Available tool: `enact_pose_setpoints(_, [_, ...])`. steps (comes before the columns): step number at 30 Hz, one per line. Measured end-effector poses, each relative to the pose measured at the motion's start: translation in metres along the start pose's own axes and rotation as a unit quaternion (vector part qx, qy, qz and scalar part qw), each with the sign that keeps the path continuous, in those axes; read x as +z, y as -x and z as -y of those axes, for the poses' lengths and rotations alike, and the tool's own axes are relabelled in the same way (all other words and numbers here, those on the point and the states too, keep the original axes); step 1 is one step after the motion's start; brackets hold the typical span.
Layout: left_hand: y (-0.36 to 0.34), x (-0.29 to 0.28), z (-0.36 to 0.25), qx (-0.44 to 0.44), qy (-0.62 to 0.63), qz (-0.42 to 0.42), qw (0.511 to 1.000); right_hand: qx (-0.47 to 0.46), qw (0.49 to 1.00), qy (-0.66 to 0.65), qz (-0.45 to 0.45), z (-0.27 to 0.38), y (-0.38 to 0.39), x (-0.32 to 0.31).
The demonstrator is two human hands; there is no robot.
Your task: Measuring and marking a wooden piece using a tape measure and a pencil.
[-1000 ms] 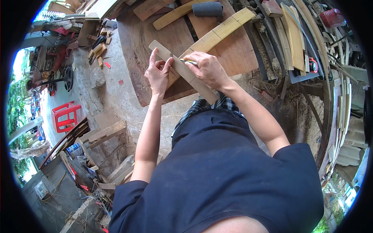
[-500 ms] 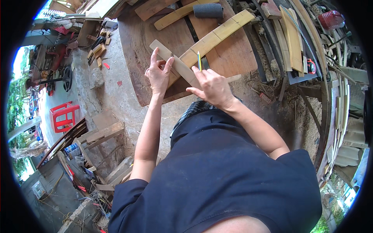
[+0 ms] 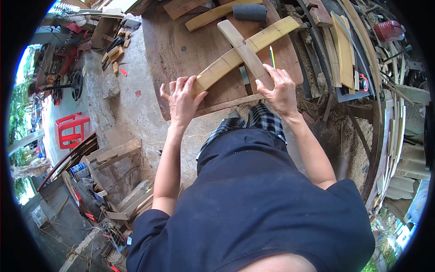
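Note:
A long yellowish wood strip (image 3: 269,36) with dark cross lines slants over the brown wooden tabletop (image 3: 167,59). My left hand (image 3: 183,99) grips its near left end between thumb and fingers. Across its middle lies a shorter pale wood piece (image 3: 235,38), notched at one edge. My right hand (image 3: 282,88) pinches the near end of that piece. A yellow and blue pencil (image 3: 272,56) sticks up from the same right hand, point upward.
A dark grey cylinder (image 3: 249,12) and more wood strips (image 3: 213,17) lie at the table's far side. Stacked boards (image 3: 344,50) and a tape measure (image 3: 363,82) are at right. Small wood blocks (image 3: 116,54) and a red plastic stool (image 3: 71,130) stand at left.
My left hand has left the pale piece and taken the long strip's near end. My right hand and the pale piece have shifted right along the strip.

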State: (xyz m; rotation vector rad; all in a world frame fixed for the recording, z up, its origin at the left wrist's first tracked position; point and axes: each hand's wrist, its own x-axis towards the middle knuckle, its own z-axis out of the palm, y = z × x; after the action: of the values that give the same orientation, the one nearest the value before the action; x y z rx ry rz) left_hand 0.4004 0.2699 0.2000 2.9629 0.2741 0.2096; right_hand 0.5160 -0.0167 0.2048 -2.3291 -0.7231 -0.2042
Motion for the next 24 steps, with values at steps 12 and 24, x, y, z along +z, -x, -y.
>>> enact_pose_setpoints(12, [-0.016,-0.017,0.031,-0.099,0.197,0.028,0.975,-0.089,0.994,-0.022,0.064,0.048,0.009,0.033])
enact_pose_setpoints(24, [-0.079,0.022,0.002,-0.19,0.459,0.033,0.867,-0.065,0.997,-0.011,0.041,0.058,0.002,0.047])
